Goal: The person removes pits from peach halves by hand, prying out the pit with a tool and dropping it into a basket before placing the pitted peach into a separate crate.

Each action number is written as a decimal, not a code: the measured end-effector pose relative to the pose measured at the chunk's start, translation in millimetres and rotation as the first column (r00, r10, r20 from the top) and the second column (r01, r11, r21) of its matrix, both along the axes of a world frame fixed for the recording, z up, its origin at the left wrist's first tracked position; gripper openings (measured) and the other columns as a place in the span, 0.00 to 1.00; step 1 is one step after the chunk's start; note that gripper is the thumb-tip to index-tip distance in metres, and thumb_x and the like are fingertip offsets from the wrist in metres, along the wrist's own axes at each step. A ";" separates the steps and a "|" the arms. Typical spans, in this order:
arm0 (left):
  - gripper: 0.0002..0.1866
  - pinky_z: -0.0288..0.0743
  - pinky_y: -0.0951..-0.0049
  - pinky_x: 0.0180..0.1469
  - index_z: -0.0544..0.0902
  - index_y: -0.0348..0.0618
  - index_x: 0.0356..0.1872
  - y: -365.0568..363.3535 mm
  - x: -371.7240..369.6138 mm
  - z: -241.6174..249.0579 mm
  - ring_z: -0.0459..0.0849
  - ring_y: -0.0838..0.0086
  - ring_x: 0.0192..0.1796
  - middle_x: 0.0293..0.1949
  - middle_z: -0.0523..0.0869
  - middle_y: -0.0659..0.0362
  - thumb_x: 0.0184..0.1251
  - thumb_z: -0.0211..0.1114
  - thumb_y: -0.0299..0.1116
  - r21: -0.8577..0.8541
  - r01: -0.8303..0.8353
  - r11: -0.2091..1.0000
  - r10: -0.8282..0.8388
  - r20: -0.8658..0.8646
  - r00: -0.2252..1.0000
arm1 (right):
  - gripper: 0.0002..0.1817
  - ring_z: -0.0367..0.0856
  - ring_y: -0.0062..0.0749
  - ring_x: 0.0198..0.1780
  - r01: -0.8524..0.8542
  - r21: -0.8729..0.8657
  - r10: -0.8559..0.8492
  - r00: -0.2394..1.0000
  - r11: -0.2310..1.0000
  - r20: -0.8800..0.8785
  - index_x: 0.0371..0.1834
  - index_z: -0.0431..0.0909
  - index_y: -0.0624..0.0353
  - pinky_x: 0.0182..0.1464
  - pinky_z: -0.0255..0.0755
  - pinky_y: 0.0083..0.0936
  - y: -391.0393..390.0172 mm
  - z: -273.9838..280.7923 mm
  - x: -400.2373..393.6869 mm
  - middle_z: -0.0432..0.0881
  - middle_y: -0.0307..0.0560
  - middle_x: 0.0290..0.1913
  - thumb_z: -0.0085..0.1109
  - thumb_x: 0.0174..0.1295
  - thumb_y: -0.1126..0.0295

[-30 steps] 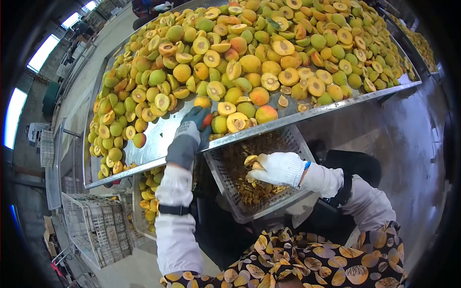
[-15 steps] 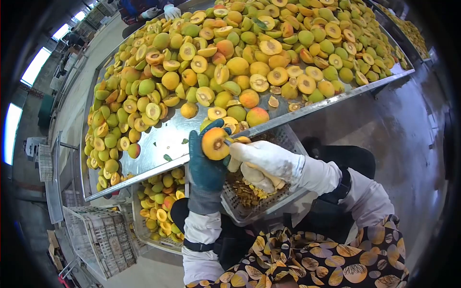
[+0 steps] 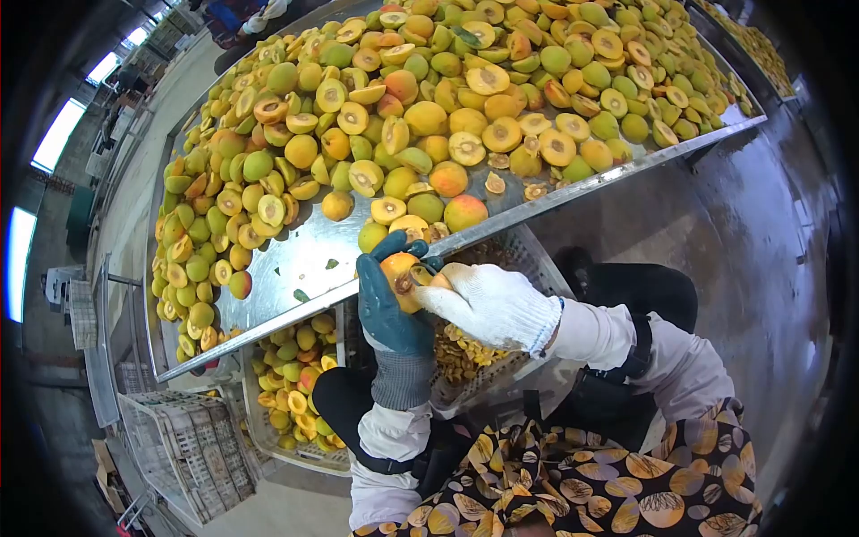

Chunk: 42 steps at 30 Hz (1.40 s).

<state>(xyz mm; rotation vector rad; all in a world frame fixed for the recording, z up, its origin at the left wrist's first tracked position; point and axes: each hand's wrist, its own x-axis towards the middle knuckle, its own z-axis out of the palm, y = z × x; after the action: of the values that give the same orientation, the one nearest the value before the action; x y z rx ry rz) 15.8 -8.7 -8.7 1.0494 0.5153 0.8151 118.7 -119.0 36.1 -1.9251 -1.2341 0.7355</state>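
Observation:
My left hand [image 3: 390, 309], in a dark green glove with a grey cuff, grips a yellow-orange peach half [image 3: 395, 271] just below the table's near edge. Its brown pit area faces my right hand. My right hand [image 3: 501, 309], in a white knit glove, is closed right against the fruit. It holds a small pitting tool whose wooden handle and metal tip showed a moment ago; the glove hides most of it now. Many halved peaches [image 3: 465, 149] lie cut side up or down on the metal table [image 3: 335, 255].
Below my hands is a plastic crate [image 3: 537, 259] with pits and scraps [image 3: 465, 353]. Another crate of peach halves [image 3: 300, 385] stands left of it, beside an upright slatted crate [image 3: 192, 447]. A co-worker's gloved hand [image 3: 266, 16] shows at the far left table edge.
The peach half has turned and tilted in my left hand. My right hand has rolled over, back of the glove upward, hiding the wooden handle. The view has shifted slightly.

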 end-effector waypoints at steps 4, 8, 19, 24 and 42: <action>0.29 0.78 0.71 0.54 0.77 0.35 0.60 -12.5 2.1 17.1 0.83 0.71 0.47 0.49 0.84 0.53 0.86 0.39 0.53 0.120 -0.085 0.989 0.091 -0.042 0.995 | 0.32 0.84 0.56 0.30 -0.103 0.167 0.124 0.985 0.980 -0.121 0.39 0.79 0.64 0.34 0.78 0.43 4.5 -17.5 1.3 0.82 0.60 0.27 0.44 0.74 0.41; 0.29 0.80 0.72 0.49 0.78 0.36 0.58 -22.6 6.1 26.2 0.84 0.72 0.43 0.46 0.86 0.52 0.85 0.41 0.54 0.371 -0.180 0.911 0.251 -0.150 0.956 | 0.32 0.73 0.34 0.13 -0.159 -0.121 0.000 0.607 0.980 -0.794 0.33 0.76 0.63 0.17 0.67 0.29 -0.4 21.7 6.8 0.76 0.47 0.17 0.46 0.74 0.40; 0.29 0.76 0.71 0.55 0.78 0.36 0.58 -12.3 6.6 13.8 0.83 0.72 0.50 0.50 0.85 0.55 0.86 0.41 0.53 0.493 -0.052 0.868 0.163 -0.184 0.969 | 0.27 0.64 0.23 0.09 -0.148 -0.084 -0.042 0.264 0.985 -0.964 0.34 0.74 0.59 0.11 0.58 0.24 -2.7 4.4 16.3 0.69 0.37 0.13 0.52 0.74 0.42; 0.29 0.76 0.68 0.57 0.79 0.35 0.57 -7.1 10.1 8.2 0.83 0.69 0.52 0.50 0.85 0.53 0.85 0.42 0.53 0.631 -0.066 0.773 0.208 -0.153 0.966 | 0.28 0.64 0.26 0.09 -0.164 -0.045 -0.024 0.128 0.985 -0.991 0.34 0.73 0.59 0.12 0.59 0.24 -4.7 -3.0 24.9 0.68 0.38 0.12 0.49 0.75 0.42; 0.17 0.78 0.61 0.57 0.80 0.34 0.56 7.4 12.4 -0.8 0.85 0.54 0.53 0.50 0.86 0.45 0.82 0.48 0.35 0.783 -0.087 0.616 0.176 -0.029 0.984 | 0.28 0.62 0.22 0.08 -0.194 -0.138 -0.097 0.207 0.971 -0.974 0.34 0.74 0.58 0.10 0.56 0.22 -2.6 14.3 26.1 0.66 0.35 0.13 0.48 0.75 0.41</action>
<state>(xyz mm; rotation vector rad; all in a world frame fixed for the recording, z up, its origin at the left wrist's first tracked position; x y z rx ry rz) 28.2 -1.3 -9.5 1.8974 0.3116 1.1677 144.8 -121.6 50.4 -1.0258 -0.3201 1.8422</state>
